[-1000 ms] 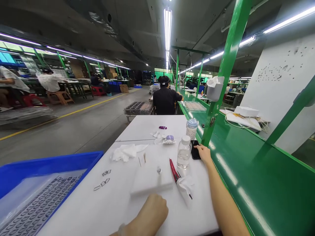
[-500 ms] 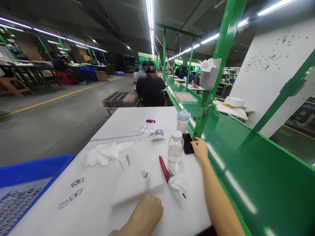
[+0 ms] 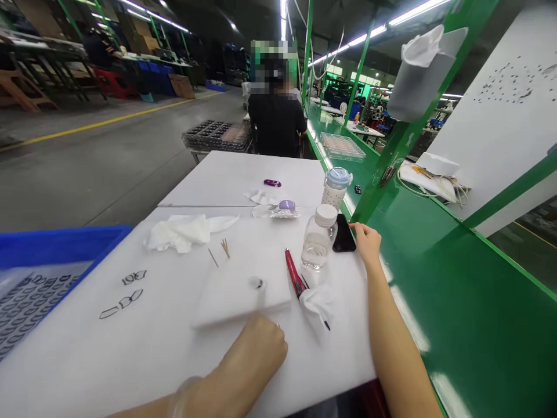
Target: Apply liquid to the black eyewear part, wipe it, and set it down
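Note:
My left hand (image 3: 261, 343) rests on the white table, fingers curled under in a fist; whatever they may hold is hidden. Just beyond it lies a flat white foam block (image 3: 235, 296) with a small round dark-and-clear piece (image 3: 256, 283) on top. My right hand (image 3: 368, 241) is at the table's right edge, its index finger stretched to the side of a black phone (image 3: 344, 235). A clear bottle with a white lid (image 3: 317, 247) stands left of the phone. A red utility knife (image 3: 295, 273) and a crumpled tissue (image 3: 317, 303) around a dark thin tool lie nearby.
Thin black frame pieces (image 3: 126, 305), wooden sticks (image 3: 225, 248) and tissue (image 3: 180, 233) lie on the table. A blue bin (image 3: 102, 247) stands left. A blue-lidded cup (image 3: 337, 187) stands behind the bottle. A green post (image 3: 383, 174) rises at right. A person (image 3: 276, 122) sits ahead.
The camera view has tilted down, so the table sits higher in the picture. My right hand has drawn slightly back from over the phone to its side. The left hand stays near the foam block.

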The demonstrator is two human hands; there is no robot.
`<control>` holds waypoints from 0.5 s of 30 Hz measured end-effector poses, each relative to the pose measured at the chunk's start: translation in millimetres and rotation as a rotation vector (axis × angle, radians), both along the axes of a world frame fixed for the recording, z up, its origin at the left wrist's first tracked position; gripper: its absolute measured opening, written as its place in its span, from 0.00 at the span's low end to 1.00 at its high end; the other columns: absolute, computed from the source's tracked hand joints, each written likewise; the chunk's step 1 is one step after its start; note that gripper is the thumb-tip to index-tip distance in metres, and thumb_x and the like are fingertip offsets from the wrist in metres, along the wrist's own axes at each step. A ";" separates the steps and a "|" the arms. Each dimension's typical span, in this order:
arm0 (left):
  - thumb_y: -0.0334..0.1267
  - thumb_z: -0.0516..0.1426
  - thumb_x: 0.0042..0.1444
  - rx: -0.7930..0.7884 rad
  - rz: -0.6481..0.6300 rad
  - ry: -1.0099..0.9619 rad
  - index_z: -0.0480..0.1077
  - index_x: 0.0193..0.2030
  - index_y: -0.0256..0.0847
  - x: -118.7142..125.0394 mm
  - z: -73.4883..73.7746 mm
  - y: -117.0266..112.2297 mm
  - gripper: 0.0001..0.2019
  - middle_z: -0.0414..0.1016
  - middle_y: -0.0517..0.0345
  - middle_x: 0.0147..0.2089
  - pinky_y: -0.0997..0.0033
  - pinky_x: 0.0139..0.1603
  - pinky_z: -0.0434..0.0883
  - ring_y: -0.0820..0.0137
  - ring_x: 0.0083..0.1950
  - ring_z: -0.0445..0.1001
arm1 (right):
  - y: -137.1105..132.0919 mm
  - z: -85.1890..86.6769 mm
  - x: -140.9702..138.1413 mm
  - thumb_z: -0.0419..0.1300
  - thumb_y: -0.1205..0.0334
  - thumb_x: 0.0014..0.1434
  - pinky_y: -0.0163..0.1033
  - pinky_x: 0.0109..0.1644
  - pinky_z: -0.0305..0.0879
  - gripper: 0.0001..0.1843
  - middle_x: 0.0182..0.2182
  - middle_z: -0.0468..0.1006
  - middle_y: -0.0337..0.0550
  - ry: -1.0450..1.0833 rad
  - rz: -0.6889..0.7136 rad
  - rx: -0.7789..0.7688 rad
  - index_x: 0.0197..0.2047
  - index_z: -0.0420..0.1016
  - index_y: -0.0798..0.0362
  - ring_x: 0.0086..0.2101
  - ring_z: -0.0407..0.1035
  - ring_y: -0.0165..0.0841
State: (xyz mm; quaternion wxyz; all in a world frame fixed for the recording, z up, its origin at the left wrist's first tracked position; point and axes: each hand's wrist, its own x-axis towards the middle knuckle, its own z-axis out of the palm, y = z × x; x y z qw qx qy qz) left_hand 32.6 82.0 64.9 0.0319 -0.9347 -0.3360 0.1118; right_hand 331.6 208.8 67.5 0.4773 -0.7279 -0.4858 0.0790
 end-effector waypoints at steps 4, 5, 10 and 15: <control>0.18 0.61 0.42 -0.141 -0.028 0.031 0.72 0.19 0.38 1.0 10.3 6.2 0.11 0.62 0.54 0.17 0.67 0.25 0.58 0.62 0.24 0.68 | 5.3 -5.0 0.3 0.49 0.49 0.60 0.41 0.46 0.63 0.24 0.32 0.82 0.45 0.001 -0.001 -0.069 0.41 0.83 0.53 0.38 0.72 0.40; 0.20 0.62 0.43 -0.154 -0.022 0.015 0.72 0.19 0.38 0.4 9.8 6.7 0.11 0.62 0.54 0.17 0.67 0.26 0.58 0.62 0.24 0.68 | 6.3 -5.2 0.6 0.49 0.50 0.60 0.41 0.46 0.63 0.24 0.32 0.82 0.45 -0.002 0.000 -0.079 0.42 0.83 0.53 0.37 0.72 0.40; 0.23 0.61 0.46 -0.097 0.008 -0.045 0.72 0.19 0.39 -3.6 0.2 5.6 0.10 0.63 0.53 0.18 0.65 0.27 0.58 0.63 0.25 0.67 | 9.7 -3.1 0.9 0.48 0.51 0.60 0.41 0.44 0.64 0.25 0.31 0.81 0.45 -0.026 -0.001 -0.123 0.43 0.83 0.53 0.36 0.72 0.41; 0.25 0.61 0.48 -0.082 0.006 -0.110 0.68 0.15 0.39 -4.6 -0.8 7.9 0.14 0.59 0.55 0.16 0.68 0.26 0.56 0.66 0.24 0.66 | 8.6 1.9 -3.1 0.50 0.57 0.59 0.38 0.47 0.63 0.21 0.41 0.81 0.43 -0.079 0.066 -0.173 0.42 0.83 0.49 0.41 0.72 0.38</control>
